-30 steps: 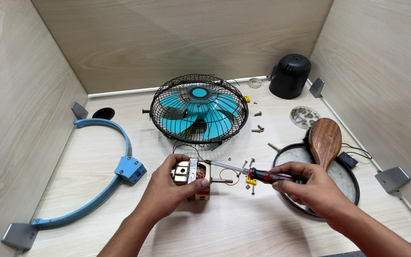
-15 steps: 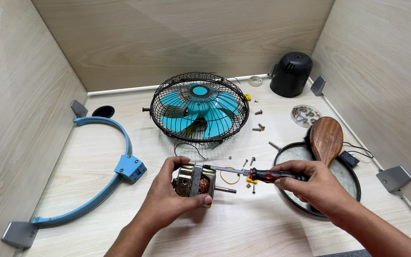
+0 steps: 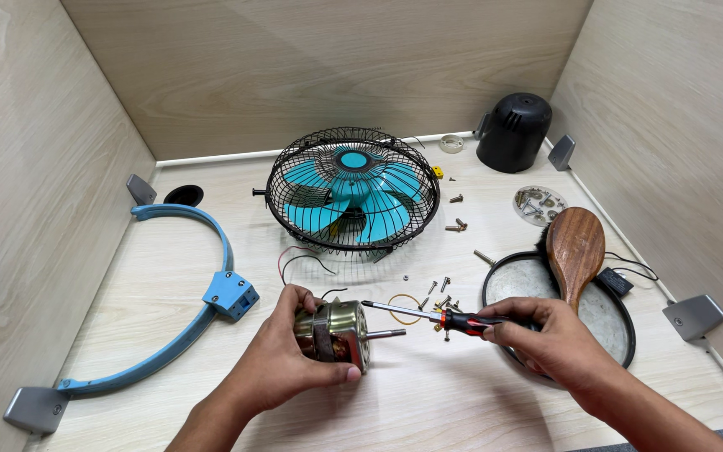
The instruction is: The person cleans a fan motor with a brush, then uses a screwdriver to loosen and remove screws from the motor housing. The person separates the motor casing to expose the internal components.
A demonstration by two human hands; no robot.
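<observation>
While the left hand (image 3: 290, 364) wraps its fingers (image 3: 315, 372) closed around a small brass-coloured motor (image 3: 336, 333), the right hand (image 3: 546, 339) grips a screwdriver (image 3: 433, 315) with a red and black handle, fingers curled tight about it. That motor sits low on the wooden tabletop (image 3: 428, 410), at about six o'clock from the caged fan. It is a squat, shiny drum with a dark band round its middle and a thin steel shaft poking out toward three o'clock. The screwdriver's blade points toward nine o'clock and hangs just above that shaft, its tip close to the motor's top edge; I cannot tell whether it touches.

At twelve o'clock from the motor lies the black wire cage with teal fan blades (image 3: 353, 191), red and black wires trailing from it toward the hands. At nine o'clock curves a blue arc-shaped bracket (image 3: 202, 276) with a blue block on it. Loose screws (image 3: 438, 289) and a yellow rubber band (image 3: 405, 308) are scattered between the cage and the screwdriver, right under the blade. At three o'clock, partly under the right hand, a round grey plate (image 3: 604, 318) carries a wooden-backed brush (image 3: 575, 247). Farther back at one o'clock stand a black domed cover (image 3: 514, 132) and a small clear dish of screws (image 3: 539, 203).
</observation>
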